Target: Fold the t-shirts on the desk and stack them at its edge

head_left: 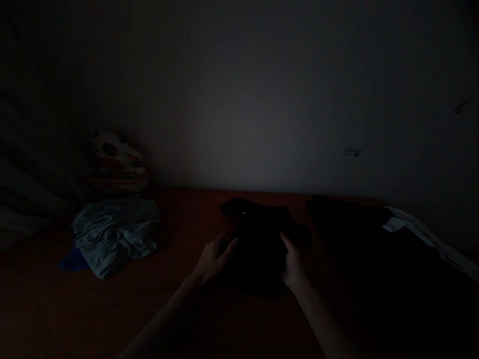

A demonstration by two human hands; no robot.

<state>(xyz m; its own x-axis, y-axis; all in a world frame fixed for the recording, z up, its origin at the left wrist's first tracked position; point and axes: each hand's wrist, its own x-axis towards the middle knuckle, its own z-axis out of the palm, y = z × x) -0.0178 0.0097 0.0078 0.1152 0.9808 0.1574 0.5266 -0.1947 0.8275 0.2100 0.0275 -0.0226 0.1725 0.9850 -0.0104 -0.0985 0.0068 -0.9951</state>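
From the head camera, in very dim light, a dark, almost black folded cloth garment (pixel 258 239) lies on the reddish-brown flat surface (pixel 168 299), near its far edge by the pale wall (pixel 262 99). The left hand (pixel 215 259) rests at the garment's left edge, fingers loosely curled onto the fabric; the right hand (pixel 294 264) sits at its right edge, fingers laid along or just under the border. Whether either hand actually pinches cloth I cannot tell (the darkness swallows the fingertips).

The garment looks soft, light and limp. It would likely sag and unfold if lifted from one point, so the two side edges, where the hands now lie, seem the sound places to take hold.

To the left, well apart, sits a crumpled pale blue-grey cloth heap (pixel 116 234), with a white and orange patterned bundle (pixel 118 164) behind it against the wall. To the right lies a larger dark spread of fabric (pixel 348 219), and beside it a white cloth strip (pixel 415 229).
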